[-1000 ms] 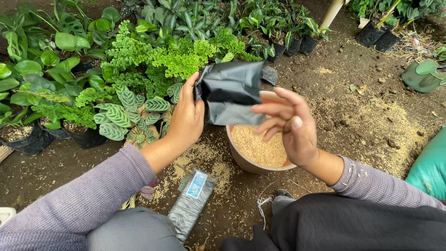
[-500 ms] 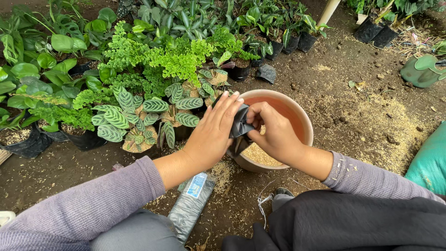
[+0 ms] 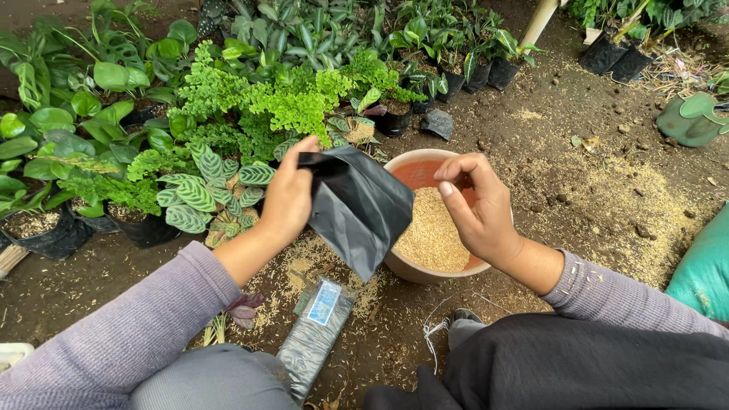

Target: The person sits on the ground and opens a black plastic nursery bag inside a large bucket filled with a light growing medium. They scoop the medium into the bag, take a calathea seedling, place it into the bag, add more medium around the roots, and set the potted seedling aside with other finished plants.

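My left hand (image 3: 287,199) pinches the top corner of a black plastic grow bag (image 3: 357,206), thumb and fingers pressed together on the film, so the bag hangs limp and tilted over the near rim of the terracotta-coloured basin (image 3: 410,267). My right hand (image 3: 477,209) holds nothing; its fingers are curled loosely, thumb apart, just beside the bag's far edge and above the rice husk (image 3: 431,235) heaped in the basin. The bag's mouth looks flat and closed, as far as I can tell. To do this well, I judge the free hand should find the opposite lip and pull it away from the pinched side, rubbing the two layers apart so the opening faces up. Keeping it over the basin would let any spill fall back in. A wrapped stack of more bags (image 3: 315,334) lies on the soil near my knees, and potted ferns (image 3: 250,102) and striped-leaf plants (image 3: 205,193) crowd the ground to the left.
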The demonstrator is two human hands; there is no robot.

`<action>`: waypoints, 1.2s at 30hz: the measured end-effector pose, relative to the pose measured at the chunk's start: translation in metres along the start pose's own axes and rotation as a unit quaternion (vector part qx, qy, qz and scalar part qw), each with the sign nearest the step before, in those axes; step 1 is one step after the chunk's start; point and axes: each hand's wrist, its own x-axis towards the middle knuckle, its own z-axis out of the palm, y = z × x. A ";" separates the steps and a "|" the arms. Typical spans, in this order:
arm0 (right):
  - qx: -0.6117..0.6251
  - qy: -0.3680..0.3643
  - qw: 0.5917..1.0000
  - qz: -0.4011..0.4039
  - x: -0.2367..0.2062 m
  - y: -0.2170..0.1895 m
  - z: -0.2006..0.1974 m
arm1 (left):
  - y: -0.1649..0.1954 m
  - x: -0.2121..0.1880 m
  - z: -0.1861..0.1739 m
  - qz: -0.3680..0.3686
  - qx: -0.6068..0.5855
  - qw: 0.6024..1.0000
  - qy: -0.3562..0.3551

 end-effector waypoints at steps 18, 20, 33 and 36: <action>0.095 -0.286 0.953 -0.039 -0.029 0.080 0.038 | 0.010 -0.040 0.054 -0.192 -0.234 0.910 -0.284; 0.123 -0.279 0.952 -0.010 -0.035 0.090 0.041 | 0.015 -0.041 0.056 -0.218 -0.275 0.885 -0.306; 0.239 -0.308 0.913 0.121 -0.046 0.093 0.016 | 0.040 -0.048 0.046 0.032 -0.072 0.942 -0.326; 0.319 -0.235 0.908 0.136 -0.039 0.094 0.024 | 0.040 -0.045 0.043 0.037 -0.111 0.944 -0.307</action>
